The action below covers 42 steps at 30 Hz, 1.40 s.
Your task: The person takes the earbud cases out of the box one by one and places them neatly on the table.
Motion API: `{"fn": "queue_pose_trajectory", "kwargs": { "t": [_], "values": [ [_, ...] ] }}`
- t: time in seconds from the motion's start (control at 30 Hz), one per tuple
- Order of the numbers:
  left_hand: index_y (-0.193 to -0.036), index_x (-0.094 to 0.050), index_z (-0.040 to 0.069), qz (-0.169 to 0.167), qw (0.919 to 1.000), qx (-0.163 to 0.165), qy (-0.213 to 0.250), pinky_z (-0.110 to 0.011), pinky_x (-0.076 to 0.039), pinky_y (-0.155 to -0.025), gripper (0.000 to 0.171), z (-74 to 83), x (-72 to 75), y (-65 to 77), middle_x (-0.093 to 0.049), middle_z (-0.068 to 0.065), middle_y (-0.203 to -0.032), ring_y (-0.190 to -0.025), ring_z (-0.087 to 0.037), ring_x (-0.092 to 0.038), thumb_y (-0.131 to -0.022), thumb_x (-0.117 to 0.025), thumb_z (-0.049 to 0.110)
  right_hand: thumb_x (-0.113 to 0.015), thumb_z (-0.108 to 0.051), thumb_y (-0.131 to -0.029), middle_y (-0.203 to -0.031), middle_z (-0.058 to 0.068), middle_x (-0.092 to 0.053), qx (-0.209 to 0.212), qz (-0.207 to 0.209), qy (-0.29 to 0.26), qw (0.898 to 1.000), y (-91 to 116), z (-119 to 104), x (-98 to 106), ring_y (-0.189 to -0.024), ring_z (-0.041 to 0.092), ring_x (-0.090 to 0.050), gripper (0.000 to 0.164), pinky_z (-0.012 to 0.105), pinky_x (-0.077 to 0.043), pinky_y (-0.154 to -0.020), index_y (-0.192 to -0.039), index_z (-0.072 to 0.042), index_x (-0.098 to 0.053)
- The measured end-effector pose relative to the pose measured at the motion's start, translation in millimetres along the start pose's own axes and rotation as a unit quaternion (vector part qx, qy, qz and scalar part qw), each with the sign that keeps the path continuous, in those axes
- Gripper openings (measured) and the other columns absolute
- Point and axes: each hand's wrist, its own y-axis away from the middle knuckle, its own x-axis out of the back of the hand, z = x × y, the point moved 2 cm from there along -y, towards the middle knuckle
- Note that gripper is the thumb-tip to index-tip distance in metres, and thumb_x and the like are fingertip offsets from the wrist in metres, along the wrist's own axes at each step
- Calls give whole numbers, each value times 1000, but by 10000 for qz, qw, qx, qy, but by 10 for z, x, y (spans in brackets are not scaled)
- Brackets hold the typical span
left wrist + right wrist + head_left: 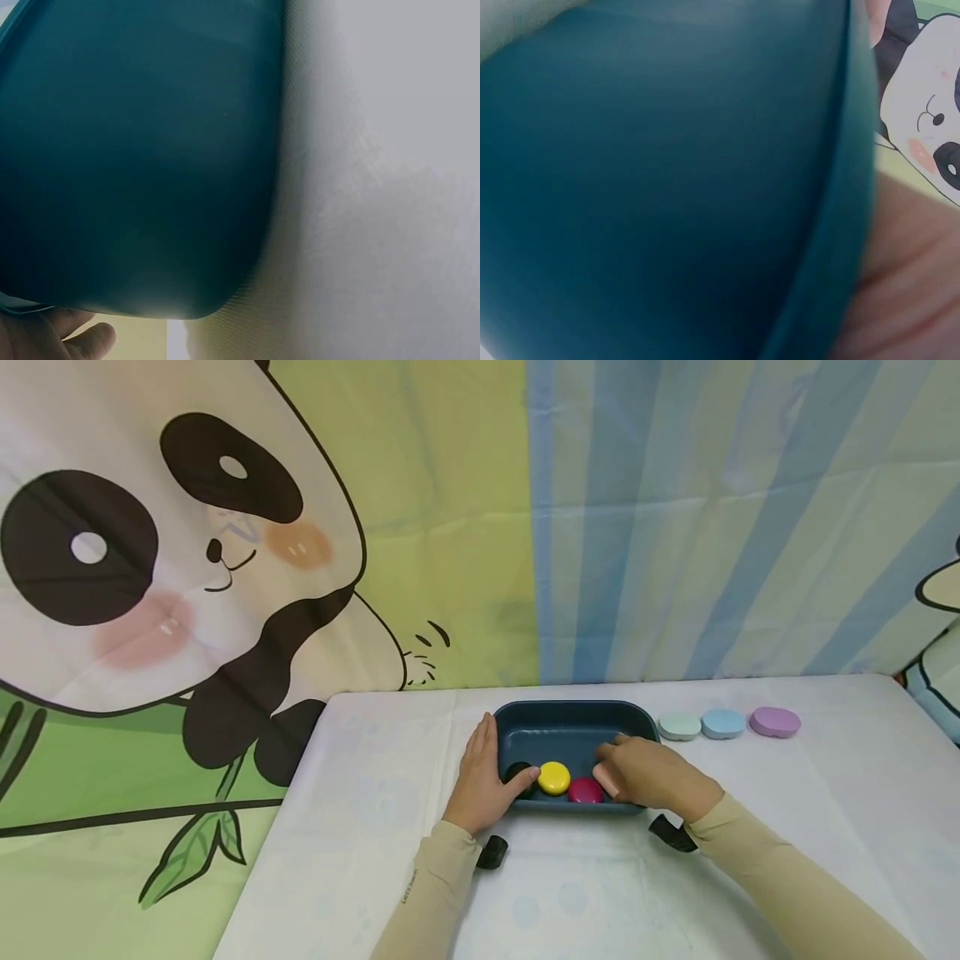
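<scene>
A dark teal rectangular tray [570, 739] with rounded corners lies on the table, its outer wall filling much of both wrist views. My left hand [482, 781] grips its left side, thumb over the rim and fingers along the outside. Along the near side inside lie a black round piece [517, 771], partly behind that thumb, a glossy yellow round piece [554, 778] and a magenta one [585, 791]. My right hand [652, 774] reaches over the right rim, fingers curled down inside beside the magenta piece. I cannot tell whether those fingers hold anything.
Right of the tray a row of oval pieces stands on the white-covered table [570, 893]: pale mint [678, 726], light blue [723, 723] and purple [776, 722]. Behind the table hangs a printed panda cloth [450, 527].
</scene>
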Motion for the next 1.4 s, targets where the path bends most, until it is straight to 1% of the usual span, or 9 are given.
{"fn": "queue_pose_trajectory", "kwargs": {
  "t": [0.13, 0.23, 0.53, 0.73, 0.8, 0.93, 1.17, 1.23, 1.4],
  "values": [
    [-162, -6, 8, -46, 10000, 23, 47, -51, -17, -122, 108, 4, -12, 23, -5, -5, -169, -154, -26, -9, -90, -61, 66, -81, -12, -77, -87, 6, -65, 9, -11, 18, 10000, 10, 6, -46, -73, 19, -57, 34, 37, -56, -67, -107, -4, -71],
    [-162, -6, 9, -72, 9999, 87, 31, -51, -17, -122, 108, -12, -19, 46, -4, -5, -169, -154, -26, -9, -89, -60, 67, -79, -11, -77, -87, 6, -66, 33, -8, 12, 10000, 3, -2, -86, -75, 21, -59, 31, 39, -57, -69, -106, -4, -71],
    [-162, -8, 6, -57, 9999, 82, 18, -52, -19, -121, 107, -45, -26, 107, -6, -7, -169, -154, -28, -11, -90, -62, 65, -86, -14, -73, -83, 5, -61, 1, -96, 21, 10000, -20, -34, -186, -73, 20, -56, 34, 37, -56, -67, -100, -6, -68],
    [-162, -7, 7, -38, 9999, 106, 33, -52, -18, -121, 107, -50, -27, 104, -5, -6, -169, -154, -28, -11, -90, -62, 65, -85, -13, -74, -79, 3, -56, 134, -60, 77, 9999, -38, -34, -187, -71, 19, -52, 30, 35, -54, -65, -95, -6, -65],
    [-162, -8, 7, -31, 10000, 80, 38, -52, -18, -121, 107, -47, -29, 94, -5, -7, -169, -154, -28, -11, -90, -62, 65, -86, -14, -74, -80, 3, -57, 149, -95, 82, 9998, -38, -28, -168, -72, 19, -53, 32, 34, -55, -67, -97, -6, -65],
    [-162, -7, 7, -30, 10000, 31, 52, -51, -16, -122, 108, -36, -24, 72, -5, -7, -169, -154, -27, -10, -90, -61, 65, -90, -17, -73, -86, 4, -60, 143, -104, 24, 9998, -18, -14, -112, -76, 19, -55, 42, 35, -56, -70, -105, -4, -66],
    [-162, -8, 7, 2, 10000, 19, 59, -51, -16, -122, 108, -25, -13, 44, -6, -7, -169, -154, -27, -10, -90, -61, 66, -89, -7, -72, -98, 10, -63, 308, 394, -143, 9986, 49, 15, -5, -85, 24, -59, 51, 40, -58, -75, -117, 0, -66],
    [-162, -8, 7, 0, 10000, 29, 59, -51, -16, -122, 108, -17, -10, 39, -6, -7, -169, -154, -27, -10, -90, -61, 66, -88, -6, -73, -102, 11, -62, 282, 460, -238, 9983, 77, 21, 35, -88, 26, -59, 52, 43, -58, -77, -120, -1, -66],
    [-162, -7, 7, 1, 10000, -6, 53, -51, -16, -122, 108, -2, -1, 16, -4, -6, -169, -154, -26, -9, -90, -62, 65, -83, -3, -79, -107, 13, -63, 288, 583, -301, 9974, 128, 33, 110, -93, 29, -58, 47, 46, -56, -81, -122, -2, -65]
  ]
}}
